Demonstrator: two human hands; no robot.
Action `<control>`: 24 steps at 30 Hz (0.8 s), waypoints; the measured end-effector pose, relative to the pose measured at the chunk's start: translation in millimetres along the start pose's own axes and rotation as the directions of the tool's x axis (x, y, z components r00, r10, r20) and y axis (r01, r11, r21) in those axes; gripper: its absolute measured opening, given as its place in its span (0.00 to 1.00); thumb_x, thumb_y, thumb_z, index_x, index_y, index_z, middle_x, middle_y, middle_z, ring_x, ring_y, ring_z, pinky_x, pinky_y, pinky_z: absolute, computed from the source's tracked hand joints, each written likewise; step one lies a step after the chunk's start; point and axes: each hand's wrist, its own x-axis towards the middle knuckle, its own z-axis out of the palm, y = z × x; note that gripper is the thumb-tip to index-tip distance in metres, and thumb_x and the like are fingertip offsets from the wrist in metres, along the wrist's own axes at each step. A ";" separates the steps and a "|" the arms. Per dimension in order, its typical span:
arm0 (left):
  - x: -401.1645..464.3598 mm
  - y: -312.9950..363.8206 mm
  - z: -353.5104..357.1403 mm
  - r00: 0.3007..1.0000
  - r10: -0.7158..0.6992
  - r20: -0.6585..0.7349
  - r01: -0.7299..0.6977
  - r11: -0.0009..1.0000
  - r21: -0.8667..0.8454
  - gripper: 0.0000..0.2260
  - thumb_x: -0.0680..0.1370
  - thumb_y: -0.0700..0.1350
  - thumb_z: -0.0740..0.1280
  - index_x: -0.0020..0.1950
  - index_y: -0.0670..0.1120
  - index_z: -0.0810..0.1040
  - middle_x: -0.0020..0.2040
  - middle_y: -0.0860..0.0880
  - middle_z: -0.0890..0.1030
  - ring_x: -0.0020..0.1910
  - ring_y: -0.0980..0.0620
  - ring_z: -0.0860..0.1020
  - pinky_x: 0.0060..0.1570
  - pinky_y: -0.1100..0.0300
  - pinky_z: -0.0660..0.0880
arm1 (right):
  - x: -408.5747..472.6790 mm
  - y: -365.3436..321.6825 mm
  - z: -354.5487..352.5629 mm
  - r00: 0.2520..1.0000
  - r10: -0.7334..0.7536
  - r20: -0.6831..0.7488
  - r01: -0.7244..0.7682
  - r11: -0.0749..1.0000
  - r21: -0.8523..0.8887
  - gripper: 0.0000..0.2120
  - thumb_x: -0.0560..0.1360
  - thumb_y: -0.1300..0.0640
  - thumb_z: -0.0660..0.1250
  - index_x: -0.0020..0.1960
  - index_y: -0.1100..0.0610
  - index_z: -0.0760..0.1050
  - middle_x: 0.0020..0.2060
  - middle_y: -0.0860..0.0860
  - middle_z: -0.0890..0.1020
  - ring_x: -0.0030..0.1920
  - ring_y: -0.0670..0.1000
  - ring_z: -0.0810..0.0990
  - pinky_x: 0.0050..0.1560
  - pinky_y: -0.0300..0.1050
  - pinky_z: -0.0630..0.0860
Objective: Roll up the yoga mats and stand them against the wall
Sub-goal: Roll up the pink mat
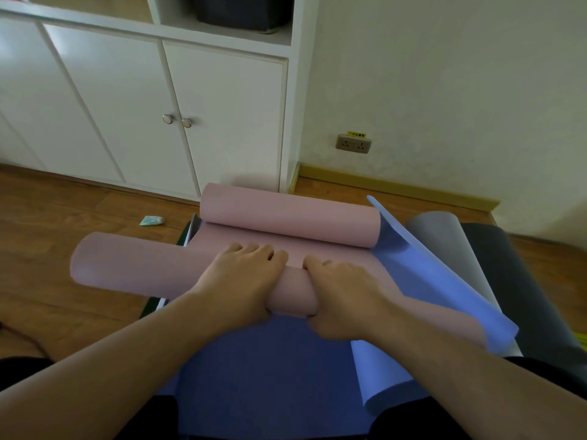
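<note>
While the pink mat (190,268) lies half rolled across a blue mat (263,369) on the wooden floor (63,217), the left hand (241,274) and right hand (340,293) press down on its near roll, fingers curled over it. Its far end curls near the white cabinet (222,122).

Soft foam yoga mat, partly rolled (286,214): plain pale pink
Flat foam mat beneath it (263,369): deep blue, its curled underside lighter blue
Curled mat edge at right (435,227): light grey
Outermost mat at right (521,290): dark charcoal
Panelled cupboard doors (222,115): white, with round silver knobs
Plank floor (63,204): warm orange-brown wood
Wall (444,74): cream, with yellow-olive skirting
Small crumpled wrapper (151,220): mint green
</note>
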 end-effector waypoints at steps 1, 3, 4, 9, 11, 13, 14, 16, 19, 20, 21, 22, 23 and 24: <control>0.9 1.5 -0.2 1.000 -0.001 -0.003 0.001 1.000 0.016 0.22 0.64 0.57 0.76 0.53 0.52 0.72 0.47 0.52 0.78 0.45 0.47 0.79 0.43 0.52 0.72 | -0.5 0.5 -0.4 1.000 0.002 0.005 -0.002 1.000 0.011 0.24 0.69 0.47 0.75 0.54 0.49 0.62 0.47 0.50 0.78 0.42 0.54 0.79 0.43 0.56 0.82; 2.1 2.5 -4.5 0.998 -0.043 0.041 0.043 0.999 -0.007 0.21 0.68 0.57 0.75 0.54 0.52 0.72 0.49 0.52 0.79 0.48 0.47 0.80 0.44 0.53 0.72 | -3.2 0.1 -0.6 1.000 -0.010 -0.009 0.010 1.000 0.000 0.26 0.70 0.46 0.76 0.58 0.48 0.64 0.52 0.49 0.79 0.47 0.54 0.79 0.47 0.55 0.82; 2.8 0.8 -8.0 0.993 -0.076 0.094 0.080 0.996 -0.037 0.21 0.68 0.59 0.75 0.55 0.53 0.72 0.51 0.53 0.79 0.49 0.48 0.80 0.44 0.54 0.73 | -4.7 -0.6 -1.0 0.999 -0.027 -0.033 0.027 0.999 -0.022 0.28 0.70 0.44 0.77 0.61 0.49 0.64 0.55 0.49 0.78 0.50 0.54 0.79 0.49 0.53 0.81; 2.9 -2.4 -16.8 0.961 -0.086 0.261 0.137 0.973 -0.185 0.26 0.64 0.63 0.76 0.57 0.58 0.71 0.48 0.56 0.79 0.45 0.54 0.78 0.44 0.53 0.78 | -8.8 -5.8 1.3 0.998 -0.060 -0.016 0.058 0.993 -0.102 0.31 0.73 0.47 0.77 0.64 0.51 0.61 0.56 0.51 0.78 0.50 0.55 0.79 0.48 0.53 0.79; 0.5 1.1 -16.1 0.966 -0.072 0.247 0.116 0.979 -0.167 0.26 0.66 0.62 0.76 0.57 0.57 0.70 0.49 0.56 0.78 0.45 0.55 0.77 0.44 0.55 0.76 | -8.2 -3.2 2.2 0.999 -0.035 0.006 0.036 0.998 -0.050 0.27 0.72 0.50 0.77 0.60 0.50 0.62 0.51 0.51 0.79 0.46 0.55 0.79 0.44 0.55 0.81; -0.7 3.6 -12.1 0.986 -0.046 0.158 0.060 0.994 -0.089 0.26 0.66 0.61 0.75 0.57 0.55 0.70 0.51 0.56 0.76 0.48 0.52 0.77 0.46 0.55 0.73 | -6.5 1.6 0.5 1.000 -0.003 0.018 0.004 1.000 -0.015 0.26 0.69 0.49 0.77 0.57 0.50 0.62 0.49 0.51 0.79 0.44 0.55 0.80 0.43 0.56 0.82; -0.6 4.7 -9.7 0.993 -0.031 0.114 0.036 0.998 -0.044 0.26 0.66 0.61 0.75 0.57 0.54 0.70 0.52 0.55 0.76 0.50 0.51 0.77 0.46 0.55 0.71 | -5.9 3.2 -0.9 1.000 0.012 0.026 -0.012 1.000 0.001 0.26 0.69 0.49 0.77 0.56 0.49 0.63 0.49 0.50 0.79 0.43 0.55 0.80 0.43 0.56 0.82; 0.1 8.1 -7.4 0.997 -0.030 0.074 0.031 0.999 -0.011 0.26 0.66 0.60 0.76 0.57 0.52 0.71 0.52 0.53 0.77 0.50 0.49 0.78 0.45 0.53 0.71 | -5.1 5.5 -1.8 0.999 0.019 0.038 -0.020 1.000 0.023 0.25 0.69 0.47 0.77 0.56 0.48 0.64 0.49 0.49 0.79 0.44 0.53 0.80 0.45 0.55 0.82; 1.3 6.4 -12.8 0.990 -0.070 0.122 0.076 0.996 -0.041 0.24 0.68 0.59 0.75 0.57 0.52 0.71 0.52 0.53 0.79 0.50 0.48 0.79 0.45 0.53 0.75 | -7.0 4.5 0.0 1.000 -0.017 -0.009 0.017 1.000 0.011 0.28 0.70 0.43 0.77 0.61 0.48 0.64 0.55 0.48 0.79 0.48 0.53 0.80 0.48 0.53 0.81; 1.9 3.3 -15.2 0.984 -0.087 0.155 0.097 0.993 -0.063 0.24 0.68 0.60 0.75 0.56 0.53 0.72 0.52 0.53 0.79 0.50 0.49 0.80 0.45 0.53 0.76 | -7.8 3.5 0.2 0.999 -0.035 -0.033 0.034 0.999 -0.006 0.31 0.70 0.41 0.78 0.64 0.48 0.64 0.57 0.48 0.78 0.51 0.53 0.79 0.49 0.52 0.80; 2.1 0.3 -17.4 0.978 -0.100 0.185 0.119 0.988 -0.095 0.24 0.66 0.62 0.76 0.55 0.54 0.73 0.51 0.53 0.80 0.49 0.50 0.80 0.44 0.54 0.76 | -8.2 2.7 0.9 0.998 -0.051 -0.048 0.050 0.998 -0.029 0.34 0.70 0.40 0.78 0.66 0.48 0.63 0.58 0.48 0.77 0.53 0.53 0.79 0.50 0.52 0.78; 2.5 -2.2 -19.1 0.972 -0.110 0.209 0.138 0.983 -0.124 0.24 0.64 0.64 0.76 0.54 0.56 0.74 0.50 0.54 0.81 0.47 0.51 0.80 0.44 0.53 0.77 | -9.0 1.7 1.2 0.996 -0.064 -0.054 0.061 0.997 -0.054 0.35 0.70 0.40 0.79 0.67 0.49 0.63 0.59 0.48 0.77 0.54 0.54 0.78 0.51 0.52 0.77; 2.7 -3.6 -19.8 0.966 -0.114 0.233 0.150 0.978 -0.142 0.24 0.63 0.65 0.76 0.53 0.56 0.74 0.49 0.55 0.81 0.46 0.52 0.80 0.44 0.53 0.78 | -9.5 0.6 0.9 0.996 -0.071 -0.055 0.067 0.995 -0.074 0.34 0.71 0.41 0.78 0.67 0.50 0.63 0.59 0.49 0.77 0.54 0.55 0.79 0.51 0.52 0.77; 2.5 -3.5 -20.1 0.962 -0.112 0.249 0.154 0.976 -0.154 0.25 0.62 0.66 0.76 0.52 0.57 0.75 0.48 0.55 0.81 0.46 0.53 0.80 0.46 0.52 0.79 | -9.8 -0.1 0.9 0.996 -0.073 -0.050 0.069 0.994 -0.087 0.31 0.72 0.43 0.77 0.66 0.51 0.64 0.57 0.50 0.78 0.52 0.55 0.79 0.49 0.52 0.78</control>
